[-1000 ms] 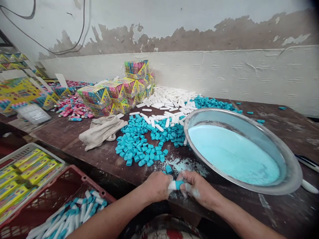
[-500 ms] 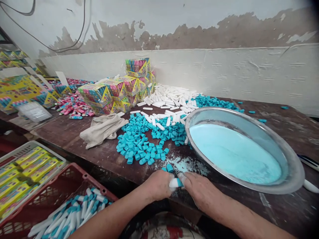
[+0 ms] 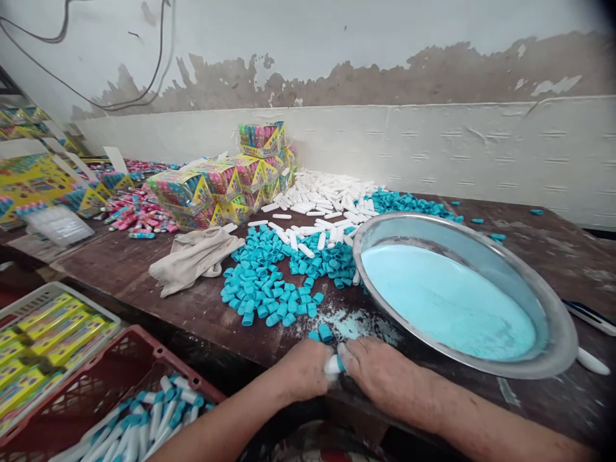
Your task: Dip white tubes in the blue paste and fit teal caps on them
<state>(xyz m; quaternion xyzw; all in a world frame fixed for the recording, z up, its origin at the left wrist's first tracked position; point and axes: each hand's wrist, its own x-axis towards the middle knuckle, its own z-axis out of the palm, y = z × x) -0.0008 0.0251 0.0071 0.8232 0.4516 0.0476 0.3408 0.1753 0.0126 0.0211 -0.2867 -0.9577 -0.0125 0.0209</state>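
Observation:
At the table's front edge my left hand point(image 3: 308, 368) is closed around a white plastic tube point(image 3: 332, 365), most of which its fingers hide. A blue cap point(image 3: 340, 363) sits on the tube's right end. My right hand point(image 3: 385, 372) is closed over that cap, its thumb and fingers pressed against it from the right. Just beyond my hands lie a couple of loose blue caps point(image 3: 325, 332) and a scatter of pale blue powder point(image 3: 353, 324). The big pile of blue caps point(image 3: 269, 282) spreads farther back, with loose white tubes point(image 3: 332, 189) behind it.
To the right stands a wide metal basin point(image 3: 565, 340) holding light blue powder point(image 3: 443, 295). A crumpled cloth point(image 3: 195, 256) lies left of the caps, near stacked packs point(image 3: 231, 176) of coloured tubes. A red crate point(image 3: 158, 353) of capped tubes and a grey crate point(image 3: 103, 307) stand at lower left.
My right hand has closed in leftward over the blue cap, so less of it shows. My hands are nearer each other. The view has shifted slightly.

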